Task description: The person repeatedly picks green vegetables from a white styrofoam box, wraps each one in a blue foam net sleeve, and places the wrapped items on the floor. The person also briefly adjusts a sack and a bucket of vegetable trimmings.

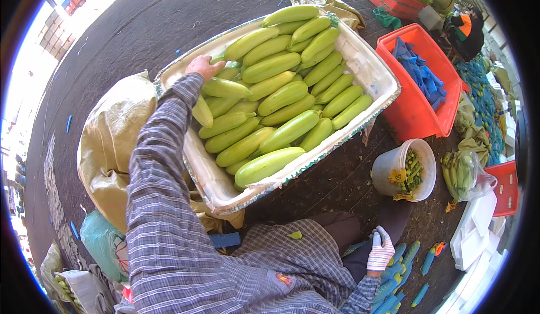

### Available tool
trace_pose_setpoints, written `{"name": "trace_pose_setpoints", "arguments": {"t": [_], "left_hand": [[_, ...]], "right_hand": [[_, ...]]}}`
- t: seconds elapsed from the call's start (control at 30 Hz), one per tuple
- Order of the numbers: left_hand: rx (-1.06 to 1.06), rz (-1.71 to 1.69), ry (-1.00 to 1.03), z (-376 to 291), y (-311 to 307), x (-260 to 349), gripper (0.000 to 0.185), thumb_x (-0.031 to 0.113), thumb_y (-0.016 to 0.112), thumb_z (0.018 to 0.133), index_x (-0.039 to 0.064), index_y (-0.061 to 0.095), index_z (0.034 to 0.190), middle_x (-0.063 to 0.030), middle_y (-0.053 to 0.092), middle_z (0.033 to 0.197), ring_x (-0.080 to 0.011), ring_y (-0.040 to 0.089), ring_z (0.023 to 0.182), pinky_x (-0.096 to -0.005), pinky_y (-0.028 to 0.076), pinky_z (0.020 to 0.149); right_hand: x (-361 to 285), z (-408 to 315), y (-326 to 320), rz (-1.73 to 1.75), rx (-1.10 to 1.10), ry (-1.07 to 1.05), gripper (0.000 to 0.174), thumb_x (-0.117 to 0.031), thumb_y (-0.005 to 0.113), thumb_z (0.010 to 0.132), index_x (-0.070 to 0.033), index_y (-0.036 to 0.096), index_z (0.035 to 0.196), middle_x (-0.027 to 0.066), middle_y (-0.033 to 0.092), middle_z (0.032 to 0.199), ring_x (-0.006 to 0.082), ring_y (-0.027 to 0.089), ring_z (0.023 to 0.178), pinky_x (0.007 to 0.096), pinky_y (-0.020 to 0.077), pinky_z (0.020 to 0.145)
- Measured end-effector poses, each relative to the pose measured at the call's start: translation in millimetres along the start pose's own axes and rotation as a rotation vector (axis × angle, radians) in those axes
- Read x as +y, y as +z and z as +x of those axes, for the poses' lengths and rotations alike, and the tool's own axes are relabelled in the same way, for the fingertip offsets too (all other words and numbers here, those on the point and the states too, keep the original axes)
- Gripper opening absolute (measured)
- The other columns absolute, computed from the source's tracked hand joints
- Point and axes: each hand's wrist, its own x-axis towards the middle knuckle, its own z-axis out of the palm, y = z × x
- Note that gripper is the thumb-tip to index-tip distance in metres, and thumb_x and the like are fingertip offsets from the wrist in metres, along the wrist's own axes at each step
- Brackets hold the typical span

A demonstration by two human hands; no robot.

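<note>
A white foam box [358, 60] in front of me is filled with rows of light-green zucchini [270, 68]. My bare left hand [202, 67] reaches over the box's left end, its fingers among the zucchini there. One zucchini [225, 88] lies just below that hand, and another [202, 112] slants by my forearm. What my left fingers grasp is partly hidden. My right hand [381, 248], in a striped work glove, rests by my leg with fingers apart and nothing visible in it. Zucchini in blue net sleeves [386, 290] lie beside that wrist.
A white bucket [386, 172] holds green trimmings. Behind it stands a red crate [405, 98] with blue material [419, 71]. A tan sack [116, 136] sits left of the box. Foam lids [472, 234] are at right. Another person [466, 33] is at the far right.
</note>
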Motion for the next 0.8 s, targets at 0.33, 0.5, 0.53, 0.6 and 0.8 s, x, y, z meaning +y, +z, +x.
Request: {"name": "trace_pose_setpoints", "arguments": {"t": [0.33,0.5,0.53,0.6,0.8], "left_hand": [[0.166,-0.045,0.025,5.8,22.5,-21.9,0.082,0.051,0.093,0.073,0.006,0.067,0.136,-0.0166,0.060,0.146,-0.0348,0.052,0.145,-0.0451,0.047,0.119],[0.111,-0.103,0.046,-11.0,12.9,-0.2,0.086,0.060,0.091,0.076,0.007,0.067,0.140,-0.0172,0.066,0.141,-0.0333,0.059,0.139,-0.0448,0.047,0.119],[0.117,-0.049,0.079,-15.7,10.1,-1.6,0.086,0.062,0.091,0.077,0.008,0.068,0.140,-0.0168,0.067,0.141,-0.0327,0.059,0.140,-0.0452,0.047,0.118],[0.135,-0.025,0.047,-29.9,26.4,4.2,0.082,0.069,0.085,0.081,0.013,0.071,0.138,-0.0146,0.068,0.138,-0.0312,0.060,0.136,-0.0470,0.046,0.118],[0.090,0.063,0.284,-109.3,25.7,47.1,0.083,0.069,0.084,0.084,0.013,0.068,0.144,-0.0145,0.068,0.144,-0.0313,0.059,0.138,-0.0492,0.043,0.119]], "right_hand": [[7.9,3.9,-10.7,-0.121,0.011,-0.098,0.026,0.003,0.071,0.104,0.006,0.076,0.130,0.0149,0.079,0.122,0.0212,0.075,0.111,0.0345,0.0610,0.102],[-11.5,2.8,-12.1,-0.243,0.026,-0.177,0.026,0.003,0.074,0.101,0.004,0.078,0.126,0.0133,0.081,0.118,0.0206,0.076,0.108,0.0339,0.0603,0.100],[-16.9,3.7,-13.4,-0.276,0.029,-0.216,0.026,0.003,0.074,0.101,0.003,0.079,0.127,0.0132,0.081,0.118,0.0204,0.076,0.108,0.0338,0.0602,0.100],[-27.6,4.4,-12.9,-0.245,0.029,-0.244,0.026,0.002,0.073,0.102,0.002,0.079,0.127,0.0128,0.081,0.119,0.0201,0.076,0.109,0.0340,0.0602,0.100],[-26.5,21.4,6.6,-0.448,-0.019,-0.243,0.027,-0.012,0.076,0.103,-0.004,0.080,0.129,0.0105,0.082,0.123,0.0205,0.078,0.112,0.0346,0.0588,0.102]]}}
